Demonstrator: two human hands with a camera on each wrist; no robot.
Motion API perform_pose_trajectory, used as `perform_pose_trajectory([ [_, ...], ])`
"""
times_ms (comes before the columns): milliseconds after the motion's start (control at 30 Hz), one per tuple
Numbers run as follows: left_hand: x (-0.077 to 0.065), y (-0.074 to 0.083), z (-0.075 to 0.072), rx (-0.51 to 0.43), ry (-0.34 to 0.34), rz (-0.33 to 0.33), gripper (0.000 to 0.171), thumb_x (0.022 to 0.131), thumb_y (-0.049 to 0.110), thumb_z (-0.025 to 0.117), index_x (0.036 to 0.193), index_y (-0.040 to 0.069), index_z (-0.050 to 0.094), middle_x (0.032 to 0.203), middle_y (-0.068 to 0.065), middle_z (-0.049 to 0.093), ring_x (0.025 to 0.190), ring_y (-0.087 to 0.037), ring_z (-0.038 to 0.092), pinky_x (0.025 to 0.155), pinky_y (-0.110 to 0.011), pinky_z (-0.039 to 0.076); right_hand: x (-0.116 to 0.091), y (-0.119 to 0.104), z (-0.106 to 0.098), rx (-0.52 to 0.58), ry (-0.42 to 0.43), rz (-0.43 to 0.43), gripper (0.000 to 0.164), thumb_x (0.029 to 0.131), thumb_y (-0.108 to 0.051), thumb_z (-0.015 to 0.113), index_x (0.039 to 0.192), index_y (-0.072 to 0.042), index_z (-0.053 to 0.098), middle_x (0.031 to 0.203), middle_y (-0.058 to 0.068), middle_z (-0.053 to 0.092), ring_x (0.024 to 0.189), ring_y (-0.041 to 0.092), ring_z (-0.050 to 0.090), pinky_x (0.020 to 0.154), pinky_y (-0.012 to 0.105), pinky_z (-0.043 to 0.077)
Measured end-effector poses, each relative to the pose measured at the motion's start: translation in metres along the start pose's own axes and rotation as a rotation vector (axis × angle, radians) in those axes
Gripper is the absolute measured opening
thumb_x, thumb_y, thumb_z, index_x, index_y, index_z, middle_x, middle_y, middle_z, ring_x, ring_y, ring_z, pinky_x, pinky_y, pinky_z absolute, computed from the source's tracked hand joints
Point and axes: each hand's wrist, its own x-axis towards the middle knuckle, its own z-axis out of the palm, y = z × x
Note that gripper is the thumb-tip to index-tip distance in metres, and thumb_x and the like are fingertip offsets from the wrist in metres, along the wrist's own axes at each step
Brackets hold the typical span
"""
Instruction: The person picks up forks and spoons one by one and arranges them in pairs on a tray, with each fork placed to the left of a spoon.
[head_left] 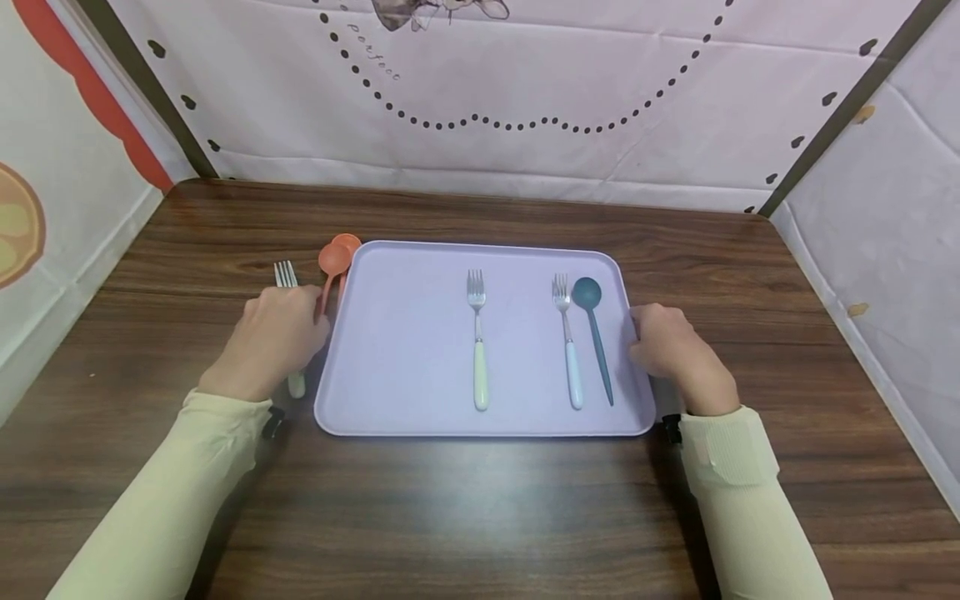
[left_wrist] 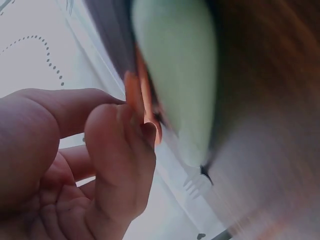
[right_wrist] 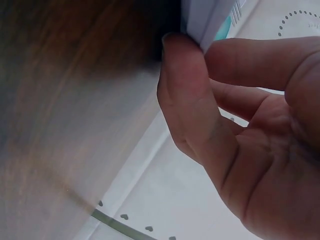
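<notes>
My left hand (head_left: 272, 337) is left of the lilac tray (head_left: 405, 421), its thumb and fingertips pinching the handle end of an orange spoon (head_left: 333, 260), as the left wrist view shows. A second orange spoon (head_left: 348, 242) lies close behind it, against the tray's left edge. Beneath this hand, a fork with a pale green handle (head_left: 296, 384) is partly hidden. My right hand (head_left: 667, 346) pinches the tray's right rim between thumb and fingers. On the tray lie a green-handled fork (head_left: 480, 367), a light blue-handled fork (head_left: 573, 375) and a dark teal spoon (head_left: 587, 293).
The wooden table (head_left: 480, 517) carries everything. A printed white cloth (head_left: 525, 158) stands along its back edge, with more cloth walls at the left and right sides.
</notes>
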Motion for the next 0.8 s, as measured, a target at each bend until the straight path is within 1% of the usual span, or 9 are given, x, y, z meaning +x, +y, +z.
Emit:
perform_pose_trajectory([
  [67, 0.001, 0.002, -0.001, 0.003, -0.004, -0.006, 0.019, 0.084, 0.008, 0.052, 0.066, 0.002, 0.052, 0.054, -0.01, 0.047, 0.051, -0.028, 0.045, 0.046, -0.046, 0.041, 0.0, 0.0, 0.0, -0.007, 0.005, -0.004, 0.041, 0.077, 0.003, 0.051, 0.117, 0.011, 0.051, 0.082, 0.019, 0.059, 0.073, 0.028, 0.053, 0.061, 0.04, 0.049],
  [167, 0.002, 0.005, -0.003, 0.0, -0.011, -0.019, 0.016, 0.084, 0.008, 0.051, 0.069, 0.002, 0.054, 0.055, -0.01, 0.048, 0.052, -0.027, 0.046, 0.046, -0.045, 0.042, 0.0, 0.001, -0.001, -0.012, 0.011, -0.003, 0.04, 0.077, 0.003, 0.051, 0.117, 0.011, 0.052, 0.077, 0.018, 0.058, 0.071, 0.028, 0.053, 0.059, 0.039, 0.047],
  [267, 0.002, 0.008, -0.004, -0.002, -0.011, -0.026, 0.012, 0.082, 0.007, 0.052, 0.074, 0.0, 0.057, 0.056, -0.011, 0.05, 0.053, -0.028, 0.047, 0.047, -0.045, 0.042, -0.001, 0.001, 0.0, -0.005, 0.011, 0.008, 0.04, 0.078, 0.002, 0.051, 0.118, 0.011, 0.051, 0.079, 0.018, 0.057, 0.071, 0.028, 0.053, 0.058, 0.038, 0.047],
  [367, 0.001, 0.01, -0.005, -0.011, -0.026, -0.037, 0.012, 0.082, 0.008, 0.052, 0.08, -0.002, 0.059, 0.059, -0.012, 0.052, 0.055, -0.029, 0.047, 0.048, -0.046, 0.043, 0.0, 0.001, 0.001, -0.005, 0.013, 0.007, 0.037, 0.079, 0.002, 0.051, 0.115, 0.009, 0.054, 0.081, 0.019, 0.058, 0.072, 0.028, 0.053, 0.059, 0.038, 0.048],
  [500, 0.0, 0.014, -0.006, -0.027, -0.049, -0.055, 0.018, 0.081, 0.009, 0.051, 0.092, -0.003, 0.061, 0.064, -0.013, 0.053, 0.058, -0.03, 0.048, 0.05, -0.046, 0.043, 0.0, 0.001, 0.0, -0.007, 0.015, -0.01, 0.035, 0.078, 0.002, 0.051, 0.113, 0.009, 0.055, 0.084, 0.02, 0.059, 0.073, 0.028, 0.054, 0.06, 0.039, 0.049],
  [600, -0.001, 0.016, -0.006, -0.028, -0.035, -0.047, 0.027, 0.08, 0.01, 0.051, 0.102, -0.002, 0.063, 0.072, -0.014, 0.058, 0.062, -0.031, 0.049, 0.053, -0.048, 0.044, 0.0, 0.003, 0.0, -0.009, 0.019, -0.023, 0.034, 0.077, 0.002, 0.05, 0.111, 0.008, 0.056, 0.082, 0.019, 0.058, 0.071, 0.028, 0.053, 0.059, 0.039, 0.048],
  [667, -0.001, 0.018, -0.006, -0.027, -0.023, -0.037, 0.032, 0.078, 0.011, 0.052, 0.106, -0.001, 0.063, 0.078, -0.015, 0.06, 0.064, -0.032, 0.05, 0.055, -0.05, 0.044, 0.0, 0.003, 0.0, -0.012, 0.025, -0.035, 0.031, 0.076, 0.002, 0.05, 0.106, 0.007, 0.057, 0.077, 0.018, 0.057, 0.07, 0.028, 0.052, 0.057, 0.038, 0.047],
  [733, -0.001, 0.019, -0.007, -0.034, -0.021, -0.039, 0.033, 0.077, 0.011, 0.053, 0.106, -0.001, 0.062, 0.077, -0.014, 0.06, 0.064, -0.031, 0.05, 0.053, -0.049, 0.044, 0.001, 0.004, 0.001, -0.018, 0.032, -0.047, 0.027, 0.074, 0.002, 0.05, 0.1, 0.005, 0.058, 0.072, 0.016, 0.055, 0.067, 0.027, 0.051, 0.055, 0.037, 0.045],
  [800, 0.0, 0.021, -0.008, -0.04, -0.025, -0.044, 0.026, 0.076, 0.012, 0.054, 0.098, 0.001, 0.063, 0.072, -0.011, 0.057, 0.061, -0.031, 0.048, 0.049, -0.047, 0.043, 0.001, 0.004, 0.0, -0.018, 0.033, -0.05, 0.026, 0.074, 0.002, 0.05, 0.099, 0.005, 0.058, 0.07, 0.015, 0.054, 0.067, 0.027, 0.05, 0.054, 0.037, 0.045],
])
